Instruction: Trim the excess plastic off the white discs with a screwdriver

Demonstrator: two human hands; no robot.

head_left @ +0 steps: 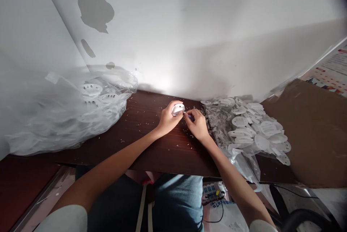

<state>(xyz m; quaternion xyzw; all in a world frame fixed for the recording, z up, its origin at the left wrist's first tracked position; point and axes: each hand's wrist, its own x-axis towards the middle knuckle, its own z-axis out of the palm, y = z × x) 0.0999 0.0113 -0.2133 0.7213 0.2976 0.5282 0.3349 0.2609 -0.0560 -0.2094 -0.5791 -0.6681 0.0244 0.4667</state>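
My left hand (169, 118) is closed around a small white oval plastic piece (178, 109) above the dark table. Close beside it, my right hand (197, 123) pinches with thumb and forefinger at the piece's right edge. Something blue-purple (191, 117) shows between the right hand's fingers; most of it is hidden, so its kind is unclear. Many similar white oval plastic pieces (268, 127) lie heaped to the right, and small clear plastic bits (221, 119) are piled between that heap and my right hand.
A large clear plastic bag (67, 119) full of white oval pieces stands at the left. Tiny white scraps litter the dark brown table (141, 152). A cardboard box (311, 134) is at the far right; a white wall (162, 43) rises behind. Below sits a power strip (213, 190).
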